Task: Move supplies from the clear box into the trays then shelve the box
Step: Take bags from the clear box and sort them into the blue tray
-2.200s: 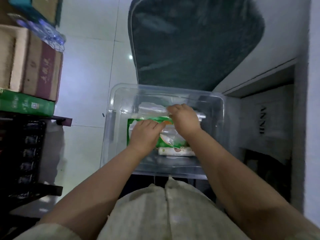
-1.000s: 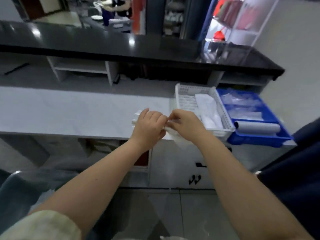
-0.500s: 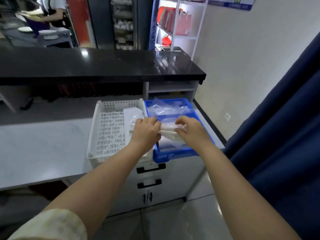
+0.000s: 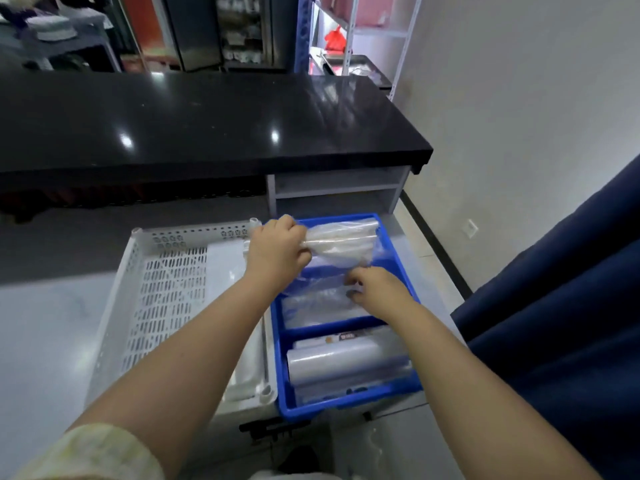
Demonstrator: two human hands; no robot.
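Light: dim, cool, bluish indoor light
Glare: two ceiling-light spots on the black countertop
Blur: soft throughout; background shelves upper frame unclear
Distortion: wide-angle bending at frame edges

white tray's right side behind forearm

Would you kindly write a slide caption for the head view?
Left hand lowers a clear plastic packet into the blue tray while the right hand tidies bags there.
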